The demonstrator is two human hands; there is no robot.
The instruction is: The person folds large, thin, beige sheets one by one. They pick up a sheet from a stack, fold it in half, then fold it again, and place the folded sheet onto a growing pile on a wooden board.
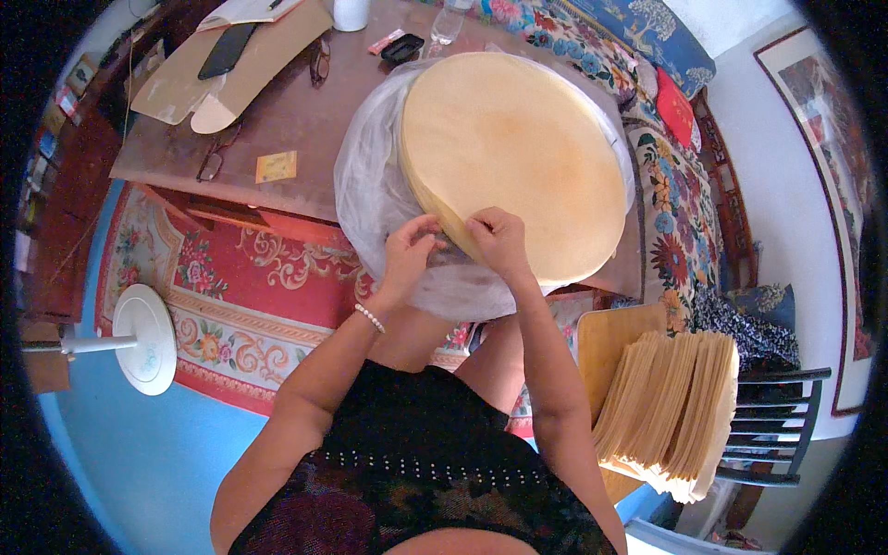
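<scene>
A thick stack of large, round, thin flatbreads, pale yellow with a browner patch, lies before me on the table. A translucent plastic bag is spread beneath and around it. At the stack's near edge, my right hand has its thumb and fingers pinched on the rim of the top sheet. My left hand, with a pale bead bracelet on the wrist, is just left of it at the stack's side. Its fingers are curled but apart, and nothing shows between them.
On the brown table are a cardboard sheet, a black phone, eyeglasses, a yellow packet and a plastic bottle. Folded flatbreads sit on a chair at right. A round white stand base is at left.
</scene>
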